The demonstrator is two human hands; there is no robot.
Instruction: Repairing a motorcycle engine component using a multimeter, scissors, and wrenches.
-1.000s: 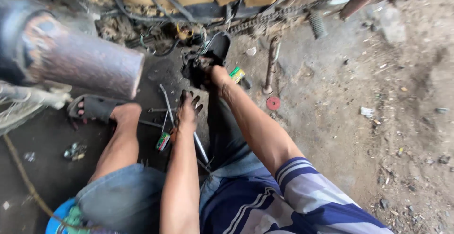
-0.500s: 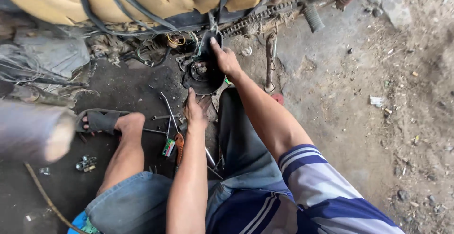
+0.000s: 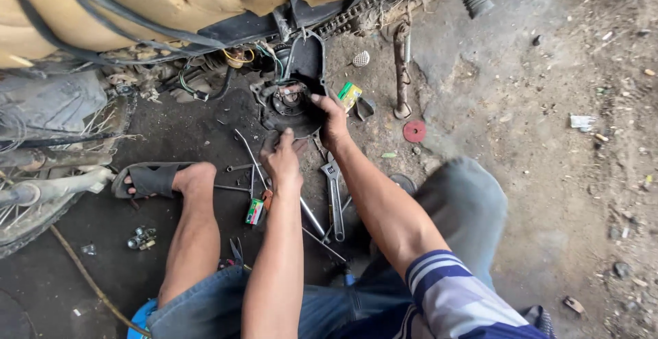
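Head view looks down on a person squatting on the oily floor point(image 3: 548, 195) beside a motorcycle, both hands at a round black engine cover point(image 3: 291, 102) lying under the chain point(image 3: 370, 6). Right hand point(image 3: 332, 119) grips the cover's right edge, fingers curled over the rim as if to steady it, while the left hand point(image 3: 282, 157) rests at its lower edge, fingers loosely bent; whether it clasps anything I cannot tell. 1 adjustable wrench point(image 3: 334, 195) and thin rods point(image 3: 250, 157) lie just beside the wrists, kept within easy reach.
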